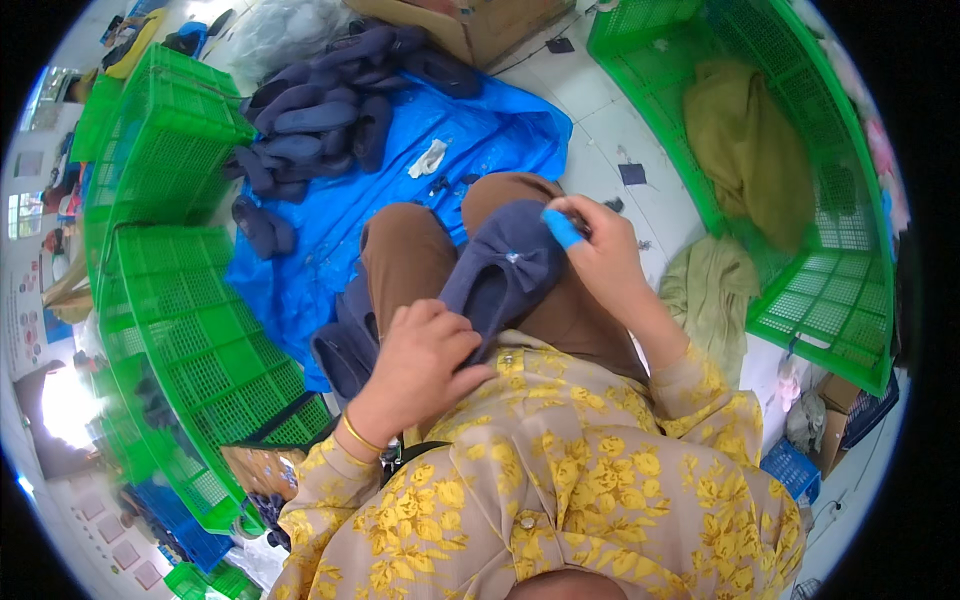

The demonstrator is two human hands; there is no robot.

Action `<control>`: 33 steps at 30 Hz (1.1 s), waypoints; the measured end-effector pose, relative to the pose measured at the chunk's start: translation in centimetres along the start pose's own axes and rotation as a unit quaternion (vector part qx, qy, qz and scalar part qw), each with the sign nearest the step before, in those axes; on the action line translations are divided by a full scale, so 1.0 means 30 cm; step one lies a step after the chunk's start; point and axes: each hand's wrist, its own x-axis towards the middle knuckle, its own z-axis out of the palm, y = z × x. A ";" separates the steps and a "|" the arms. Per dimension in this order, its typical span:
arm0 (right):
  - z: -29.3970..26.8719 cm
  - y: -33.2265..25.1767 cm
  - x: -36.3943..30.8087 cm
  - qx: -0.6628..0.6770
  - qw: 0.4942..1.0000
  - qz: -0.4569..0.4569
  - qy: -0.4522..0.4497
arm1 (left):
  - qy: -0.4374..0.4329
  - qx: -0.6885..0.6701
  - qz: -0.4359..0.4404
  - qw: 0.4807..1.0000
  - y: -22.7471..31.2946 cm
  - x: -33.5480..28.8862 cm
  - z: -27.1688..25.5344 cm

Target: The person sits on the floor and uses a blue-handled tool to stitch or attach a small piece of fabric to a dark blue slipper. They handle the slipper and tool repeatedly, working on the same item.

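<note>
A dark blue slipper (512,262) with a bow and a small shiny stone rests on my lap, its toe pointing away from me. My left hand (425,345) grips it at the heel end, fingers curled over the edge. Close beside the toe, my right hand (605,248) is closed in a pinch, with blue tape round one finger. Something small and dark shows between those fingertips; its kind is hidden. More dark blue slippers (345,350) lie against my left thigh, partly covered by my left arm.
Beyond my knees, a heap of dark blue slippers (315,118) lies on a blue plastic sheet (500,130) with a white scrap (428,158). Green crates (200,330) line the left. At right a large green crate (640,60) holds olive cloth (745,150); a cardboard box (480,25) stands behind.
</note>
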 end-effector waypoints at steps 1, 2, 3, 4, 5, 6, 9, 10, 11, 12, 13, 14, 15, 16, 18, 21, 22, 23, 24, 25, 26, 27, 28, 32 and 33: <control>0.011 -0.014 0.025 -0.016 0.999 -0.016 -0.024 | 0.018 0.033 0.020 0.999 0.019 -0.011 0.021; 0.017 -0.034 0.047 -0.051 0.997 -0.018 -0.052 | 0.004 0.059 0.022 0.998 0.033 -0.019 0.039; 0.021 -0.058 0.068 -0.086 0.993 -0.020 -0.080 | -0.011 0.085 0.025 0.996 0.044 -0.027 0.057; 0.024 -0.083 0.088 -0.123 0.986 -0.022 -0.107 | -0.024 0.111 0.028 0.993 0.045 -0.032 0.077; 0.029 -0.105 0.106 -0.150 0.979 -0.016 -0.134 | -0.001 0.134 0.064 0.989 0.027 -0.036 0.108; 0.030 -0.114 0.115 -0.166 0.972 -0.022 -0.164 | -0.012 0.135 0.066 0.989 0.027 -0.040 0.118; 0.018 -0.130 0.124 -0.190 0.950 -0.028 -0.246 | -0.020 0.144 0.071 0.987 0.044 -0.046 0.136; 0.012 -0.131 0.116 -0.152 0.958 -0.016 -0.241 | -0.019 0.145 0.069 0.987 0.044 -0.048 0.138; 0.004 -0.131 0.101 -0.114 0.965 -0.005 -0.236 | -0.018 0.145 0.068 0.987 0.044 -0.050 0.140; -0.006 -0.128 0.092 -0.076 0.970 0.008 -0.230 | -0.018 0.145 0.066 0.987 0.043 -0.051 0.142; -0.011 -0.112 0.087 0.023 0.984 0.039 -0.173 | -0.013 0.144 0.066 0.987 0.043 -0.053 0.145; -0.016 -0.107 0.084 0.120 0.984 0.069 -0.112 | -0.009 0.144 0.066 0.987 0.041 -0.054 0.148; -0.051 -0.115 0.075 0.190 0.970 0.140 -0.064 | -0.004 0.143 0.066 0.988 0.039 -0.056 0.151; -0.076 -0.093 0.074 0.203 0.965 0.160 -0.040 | 0.000 0.140 0.067 0.988 0.038 -0.057 0.155; -0.124 -0.040 0.068 0.235 0.952 0.195 0.007 | 0.009 0.143 0.067 0.987 0.043 -0.067 0.158; -0.081 -0.133 0.001 0.055 0.995 0.010 -0.086 | 0.004 0.137 0.070 0.988 0.042 -0.062 0.169; -0.068 -0.167 -0.025 -0.052 0.988 0.022 -0.142 | -0.012 0.140 0.068 0.988 0.047 -0.058 0.167; -0.023 -0.150 -0.040 -0.039 0.987 -0.071 -0.141 | -0.028 0.142 0.068 0.987 0.053 -0.052 0.158; -0.008 -0.159 -0.053 -0.137 0.972 -0.142 -0.127 | -0.044 0.145 0.067 0.986 0.057 -0.048 0.154; 0.000 -0.129 -0.055 -0.138 0.967 -0.161 -0.139 | -0.039 0.145 0.065 0.987 0.057 -0.049 0.155; 0.003 -0.099 -0.056 -0.140 0.962 -0.180 -0.151 | -0.034 0.145 0.063 0.987 0.057 -0.049 0.155; -0.007 -0.085 -0.065 -0.129 0.965 -0.172 -0.149 | -0.028 0.145 0.061 0.987 0.056 -0.051 0.157; -0.019 -0.078 -0.083 -0.118 0.968 -0.164 -0.148 | -0.005 0.134 0.062 0.989 0.053 -0.055 0.164; -0.056 -0.021 -0.153 -0.215 0.934 -0.268 -0.096 | 0.018 0.125 0.056 0.990 0.039 -0.069 0.182; -0.050 -0.004 -0.163 -0.213 0.931 -0.286 -0.077 | 0.006 0.131 0.051 0.990 0.037 -0.071 0.182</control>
